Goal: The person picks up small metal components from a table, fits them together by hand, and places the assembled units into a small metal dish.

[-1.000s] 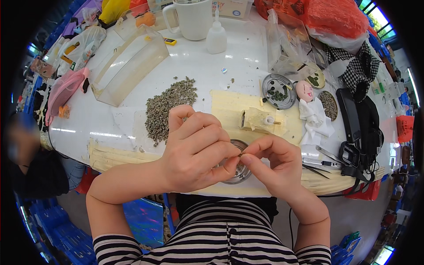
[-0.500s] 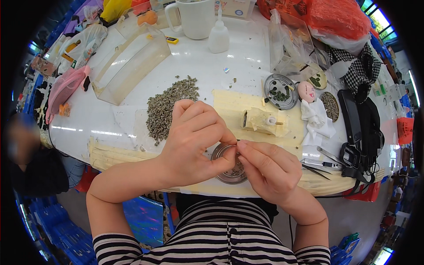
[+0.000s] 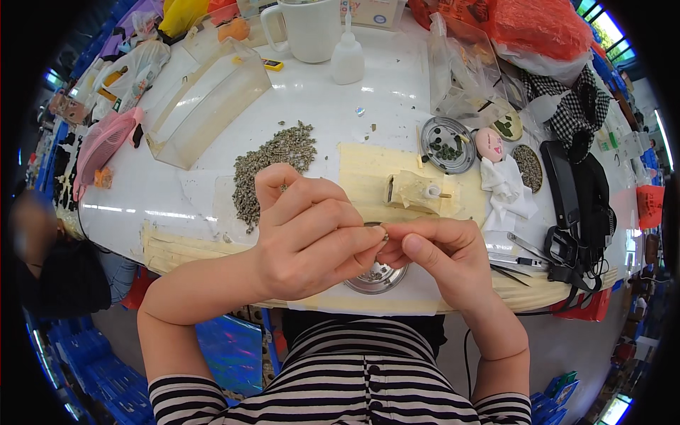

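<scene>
White and glossy, the table (image 3: 312, 99) spreads beneath a tiny piece (image 3: 384, 235) pinched in the left hand (image 3: 308, 241); the right hand (image 3: 450, 258) meets it, whether gripping I cannot tell. Below the hands sits a round dish (image 3: 379, 285); beyond the left, a greyish heap (image 3: 269, 159).

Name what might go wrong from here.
The tiny piece at the left hand's fingertips might slip, being so small. It could then drop into the round dish below and get lost among the bits there. The loose pile just beyond that hand could scatter if knocked.
</scene>
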